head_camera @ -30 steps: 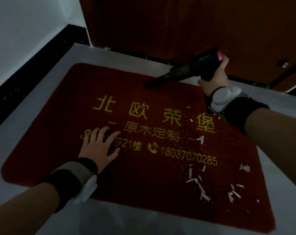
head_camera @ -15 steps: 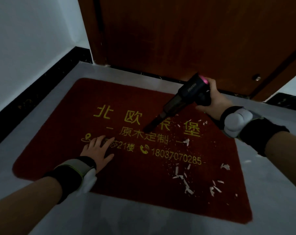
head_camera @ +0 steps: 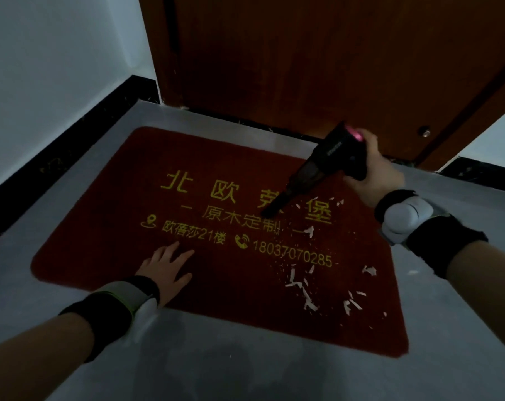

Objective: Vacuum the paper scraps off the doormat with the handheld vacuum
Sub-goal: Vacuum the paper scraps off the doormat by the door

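Here, right hand (head_camera: 372,172) grip closed around handheld vacuum (head_camera: 329,163), paper scraps (head_camera: 306,290) below its nozzle, left hand (head_camera: 165,267) flat on doormat (head_camera: 100,227).

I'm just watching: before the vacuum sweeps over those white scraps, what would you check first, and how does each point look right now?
1. Vacuum firmly held: ok, the right hand grips its handle.
2. Vacuum running: cannot tell; a pink light glows at its rear.
3. Nozzle down at the mat: ok, though contact cannot be told.
4. Mat held steady: ok, the left hand lies flat on it.
5. Scraps in the path: not ok, most lie nearer the person than the nozzle.
6. Left hand clear of the scraps: ok.
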### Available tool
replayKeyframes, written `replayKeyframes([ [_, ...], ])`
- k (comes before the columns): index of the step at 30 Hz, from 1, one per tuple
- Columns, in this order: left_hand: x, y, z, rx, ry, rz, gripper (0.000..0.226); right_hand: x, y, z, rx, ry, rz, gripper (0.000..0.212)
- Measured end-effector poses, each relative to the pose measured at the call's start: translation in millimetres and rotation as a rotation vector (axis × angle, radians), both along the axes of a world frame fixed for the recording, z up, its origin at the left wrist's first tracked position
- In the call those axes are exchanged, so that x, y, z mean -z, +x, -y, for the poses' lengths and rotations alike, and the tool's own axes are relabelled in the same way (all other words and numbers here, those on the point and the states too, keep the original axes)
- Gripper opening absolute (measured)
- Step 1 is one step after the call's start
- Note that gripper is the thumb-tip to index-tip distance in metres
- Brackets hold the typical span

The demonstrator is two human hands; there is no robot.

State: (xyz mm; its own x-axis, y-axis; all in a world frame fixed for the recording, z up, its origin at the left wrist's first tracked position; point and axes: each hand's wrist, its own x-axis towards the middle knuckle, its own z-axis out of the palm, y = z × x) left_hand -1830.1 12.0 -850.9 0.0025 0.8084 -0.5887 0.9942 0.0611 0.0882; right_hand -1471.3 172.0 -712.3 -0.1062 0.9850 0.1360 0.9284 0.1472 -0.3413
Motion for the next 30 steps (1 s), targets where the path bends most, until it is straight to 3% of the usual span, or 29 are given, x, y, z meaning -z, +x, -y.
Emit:
replayKeyframes([
  [3,-3,2,1,0.013,-0.021,-0.013,0.062,-2,-2,-5,0.083,0.157,0.117,0.089],
  [6,-4,1,1,0.017,-0.026,-0.02,0.062,0,-6,-8,0.115,0.188,0.191,0.089],
  [18,-3,0,4,0.049,-0.016,-0.04,0.064,-1,-13,-10,0.326,0.163,-0.095,0.087],
  [30,8,-5,11,0.064,0.067,-0.065,0.064,8,-16,4,0.184,0.121,-0.105,0.082],
])
